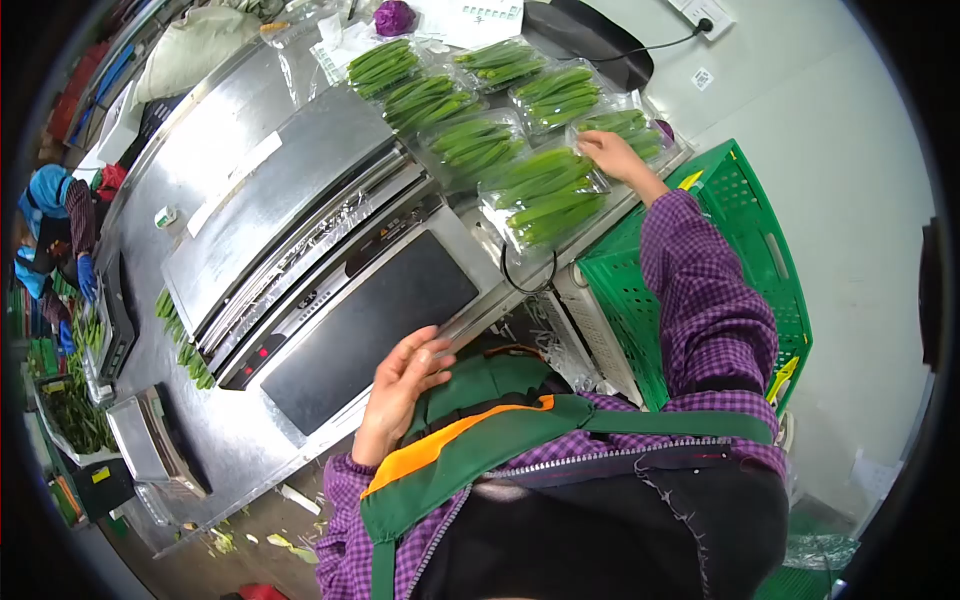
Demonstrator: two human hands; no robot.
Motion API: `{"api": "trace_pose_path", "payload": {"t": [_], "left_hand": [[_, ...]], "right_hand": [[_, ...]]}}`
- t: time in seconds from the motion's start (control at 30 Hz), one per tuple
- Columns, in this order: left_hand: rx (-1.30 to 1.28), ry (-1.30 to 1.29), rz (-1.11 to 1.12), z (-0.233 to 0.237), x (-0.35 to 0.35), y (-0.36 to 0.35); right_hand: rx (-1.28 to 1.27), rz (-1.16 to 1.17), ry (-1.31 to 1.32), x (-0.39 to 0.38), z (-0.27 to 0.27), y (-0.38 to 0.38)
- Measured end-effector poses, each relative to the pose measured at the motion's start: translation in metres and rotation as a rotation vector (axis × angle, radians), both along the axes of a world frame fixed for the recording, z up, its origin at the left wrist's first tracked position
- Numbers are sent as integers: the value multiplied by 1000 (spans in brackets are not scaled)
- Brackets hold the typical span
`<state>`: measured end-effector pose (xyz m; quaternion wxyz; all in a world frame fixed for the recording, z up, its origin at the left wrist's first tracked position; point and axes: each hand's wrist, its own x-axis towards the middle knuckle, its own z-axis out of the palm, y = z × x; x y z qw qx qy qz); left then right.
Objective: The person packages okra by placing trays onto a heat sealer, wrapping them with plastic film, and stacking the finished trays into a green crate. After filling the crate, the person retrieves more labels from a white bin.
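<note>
Touching greens (545,178) | right hand (612,156) curled, grip unclear | left hand (398,392) half-curled, empty | steel table (238,440), wall (850,180)

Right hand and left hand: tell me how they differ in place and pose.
The right hand is stretched out over the wrapped green bundles; the left hand is close to the body, beside the dark plate. The right hand's fingers are drawn together; the left hand's are loosely spread, holding nothing visible. Both are bare, with purple checked sleeves.

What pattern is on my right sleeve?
Dark and purple checks on the right sleeve, seen in the head view.
</note>
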<state>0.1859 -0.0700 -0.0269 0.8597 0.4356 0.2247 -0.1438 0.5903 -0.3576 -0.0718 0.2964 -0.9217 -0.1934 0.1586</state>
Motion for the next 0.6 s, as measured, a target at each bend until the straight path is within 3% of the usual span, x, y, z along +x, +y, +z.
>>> {"api": "trace_pose_path", "payload": {"t": [0.17,0.33,0.53,0.6], "left_hand": [[365,90,535,-15,-59,61],[567,173,1219,-34,-126,165],[782,286,1460,-112,-178,304],[1063,432,1518,-149,-195,356]], "right_hand": [[110,-26,-278,-28,36,30],[518,0,-214,-90,64,122],[682,204,4,-215,85,253],[723,287,130,-256,82,287]]}}
